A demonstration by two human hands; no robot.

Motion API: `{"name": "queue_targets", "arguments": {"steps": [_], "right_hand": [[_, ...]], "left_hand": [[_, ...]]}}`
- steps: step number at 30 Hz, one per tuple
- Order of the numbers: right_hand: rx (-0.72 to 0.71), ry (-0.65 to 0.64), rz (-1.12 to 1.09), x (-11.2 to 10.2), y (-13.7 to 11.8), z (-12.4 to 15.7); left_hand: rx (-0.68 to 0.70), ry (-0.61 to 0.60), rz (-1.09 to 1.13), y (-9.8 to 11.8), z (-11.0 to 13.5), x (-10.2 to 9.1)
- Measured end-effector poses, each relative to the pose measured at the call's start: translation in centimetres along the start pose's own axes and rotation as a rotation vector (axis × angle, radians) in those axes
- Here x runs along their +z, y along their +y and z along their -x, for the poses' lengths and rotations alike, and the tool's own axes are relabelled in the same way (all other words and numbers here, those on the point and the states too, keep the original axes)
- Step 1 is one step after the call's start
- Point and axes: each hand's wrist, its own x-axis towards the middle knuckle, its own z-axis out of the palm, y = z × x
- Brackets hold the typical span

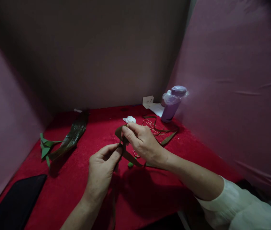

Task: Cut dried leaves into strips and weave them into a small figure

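Above the middle of the red cloth table (149, 191), both my hands work a dark green leaf strip (128, 156). My left hand (101, 171) pinches the strip between thumb and fingers at its lower part. My right hand (142, 142) is closed round the strip's looped upper end. The strip bends between the two hands and a loose end trails down toward the table's front edge. A small bright green piece (130, 164) lies on the cloth just under my hands.
A long dark leaf (71, 139) and a folded green leaf shape (45, 148) lie at the left. A lilac bottle (172, 103), white papers (153, 105), a white crumpled scrap (129, 119) and loose strips (160, 131) sit at the back right. A black flat object (15, 203) lies front left. Pink walls enclose the table.
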Motion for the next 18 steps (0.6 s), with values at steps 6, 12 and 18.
{"name": "queue_targets", "arguments": {"steps": [6, 12, 18], "right_hand": [[-0.124, 0.019, -0.005, -0.4, -0.2, -0.2], [-0.112, 0.01, 0.136, -1.9, -0.5, -1.2], [-0.103, -0.091, 0.081, -2.9, -1.1, -2.1]], "left_hand": [[-0.015, -0.01, 0.007, 0.0, 0.0, 0.1], [-0.019, 0.017, 0.042, 0.3, 0.1, 0.3], [-0.035, 0.017, 0.042, 0.4, 0.1, 0.3]]}}
